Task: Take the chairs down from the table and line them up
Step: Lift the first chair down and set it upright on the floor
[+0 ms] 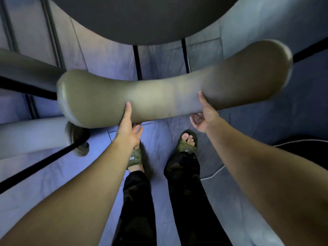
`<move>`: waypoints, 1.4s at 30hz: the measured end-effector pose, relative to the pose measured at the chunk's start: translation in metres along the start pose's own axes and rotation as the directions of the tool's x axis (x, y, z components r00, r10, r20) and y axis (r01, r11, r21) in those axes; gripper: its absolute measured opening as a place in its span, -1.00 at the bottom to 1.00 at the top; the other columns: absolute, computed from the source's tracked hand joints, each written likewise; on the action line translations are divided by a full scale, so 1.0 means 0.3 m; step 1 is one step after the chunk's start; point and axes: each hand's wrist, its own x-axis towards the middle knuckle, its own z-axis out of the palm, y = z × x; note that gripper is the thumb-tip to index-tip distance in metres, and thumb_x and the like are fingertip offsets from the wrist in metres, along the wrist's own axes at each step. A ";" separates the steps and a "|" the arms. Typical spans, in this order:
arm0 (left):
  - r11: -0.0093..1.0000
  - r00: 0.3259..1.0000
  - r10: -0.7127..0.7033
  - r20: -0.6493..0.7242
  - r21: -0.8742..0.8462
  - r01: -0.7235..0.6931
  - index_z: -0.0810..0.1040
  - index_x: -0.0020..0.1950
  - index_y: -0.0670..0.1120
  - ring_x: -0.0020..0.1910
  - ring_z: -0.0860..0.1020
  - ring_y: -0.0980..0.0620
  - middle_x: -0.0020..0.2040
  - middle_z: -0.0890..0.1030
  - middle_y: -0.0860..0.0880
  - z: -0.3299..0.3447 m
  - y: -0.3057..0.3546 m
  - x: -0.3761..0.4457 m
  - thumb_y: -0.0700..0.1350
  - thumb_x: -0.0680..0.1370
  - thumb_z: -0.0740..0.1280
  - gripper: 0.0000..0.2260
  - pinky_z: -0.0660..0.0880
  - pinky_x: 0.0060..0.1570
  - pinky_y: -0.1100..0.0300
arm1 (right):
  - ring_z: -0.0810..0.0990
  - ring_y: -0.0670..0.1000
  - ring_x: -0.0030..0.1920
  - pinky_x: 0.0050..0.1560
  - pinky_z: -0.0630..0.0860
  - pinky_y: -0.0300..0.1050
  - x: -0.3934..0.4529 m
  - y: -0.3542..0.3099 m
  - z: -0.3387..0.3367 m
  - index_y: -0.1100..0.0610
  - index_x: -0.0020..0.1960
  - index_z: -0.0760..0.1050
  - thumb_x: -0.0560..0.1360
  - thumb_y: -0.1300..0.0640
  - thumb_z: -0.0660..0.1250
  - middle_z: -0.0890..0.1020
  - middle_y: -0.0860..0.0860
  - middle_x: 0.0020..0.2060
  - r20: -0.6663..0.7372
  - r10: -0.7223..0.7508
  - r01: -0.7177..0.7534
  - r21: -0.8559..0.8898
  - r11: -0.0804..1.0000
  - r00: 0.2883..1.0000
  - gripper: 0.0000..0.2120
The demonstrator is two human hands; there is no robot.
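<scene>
An olive-green curved chair backrest point(168, 93) stretches across the middle of the view, slightly blurred. My left hand point(128, 126) grips its lower edge left of centre, thumb on top and fingers underneath. My right hand point(204, 115) grips the lower edge right of centre in the same way. Two black chair legs point(137, 63) run down behind the backrest toward the floor. A dark round seat or table top point(145, 18) fills the top of the view.
At the left, parts of other chairs show: a grey-green backrest point(26, 68), a pale rounded piece point(33, 135) and a black leg point(44, 164). My feet in green slippers point(187, 142) stand on a grey tiled floor. A dark object point(305, 148) lies at the right.
</scene>
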 end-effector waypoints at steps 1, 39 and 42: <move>1.000 1.000 0.015 -0.008 0.021 -0.015 0.42 0.38 -0.01 0.30 0.49 0.06 0.26 0.53 0.06 -0.004 0.016 -0.058 0.29 0.40 0.39 -0.35 0.32 0.40 0.13 | 0.54 -0.07 0.03 0.26 0.45 -0.16 -0.062 -0.016 -0.012 0.03 0.08 0.42 0.39 -0.24 0.41 0.55 -0.06 -0.05 -0.005 -0.002 0.002 -0.001 1.000 1.000 -0.56; 0.942 0.966 0.252 0.062 0.214 -0.259 0.41 0.17 -0.21 0.35 0.43 -0.19 0.23 0.47 -0.19 0.099 0.661 -1.411 -0.25 0.60 0.24 -0.84 0.49 0.08 -0.16 | 0.58 0.08 -0.51 -0.52 0.39 -0.28 -1.416 -0.570 0.062 0.16 -0.05 0.51 0.40 -0.01 0.39 0.62 0.15 -0.23 -0.082 -0.487 0.369 -0.548 0.751 0.870 -0.74; 0.927 0.956 0.289 0.048 0.233 -0.292 0.39 0.37 -0.19 0.33 0.43 -0.21 0.35 0.45 -0.19 0.132 0.736 -1.414 -0.23 0.57 0.29 -0.63 0.52 -0.12 -0.09 | 0.57 0.07 -0.53 -0.53 0.41 -0.28 -1.425 -0.638 0.125 0.15 -0.10 0.52 0.40 0.00 0.35 0.66 0.14 -0.20 -0.069 -0.512 0.390 -0.564 0.728 0.856 -0.78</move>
